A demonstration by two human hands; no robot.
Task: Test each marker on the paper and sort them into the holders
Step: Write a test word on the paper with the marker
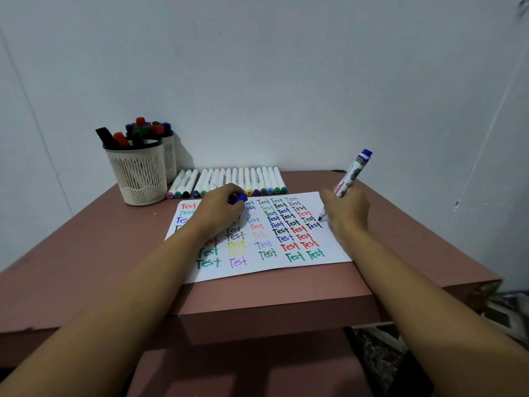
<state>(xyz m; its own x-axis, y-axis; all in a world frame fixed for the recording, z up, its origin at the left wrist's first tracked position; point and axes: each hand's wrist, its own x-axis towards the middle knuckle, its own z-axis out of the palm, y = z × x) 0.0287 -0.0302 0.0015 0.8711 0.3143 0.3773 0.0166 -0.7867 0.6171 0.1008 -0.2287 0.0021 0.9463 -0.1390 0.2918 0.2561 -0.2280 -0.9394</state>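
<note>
Blue ink is the colour being tested. The right hand (347,212) grips a blue marker (353,174) like a pen, its bare tip at the right part of the paper (257,270), beside the last column of words. The left hand (220,209) rests on the sheet's upper left, fingers curled round the blue cap (239,198).

The job looks well along. "Test" is written many times in red, black, green, blue, yellow and purple. At the back left of the worktop (86,267), a front holder (137,174) and a rear holder (169,156) already carry thick markers. A row of white markers (237,179) lies capped behind the paper, not yet sorted, and I cannot tell whether they have been tested.

The left hand hides several words. Whether the tip touches the paper is unclear, and so is which holder takes which kind.
</note>
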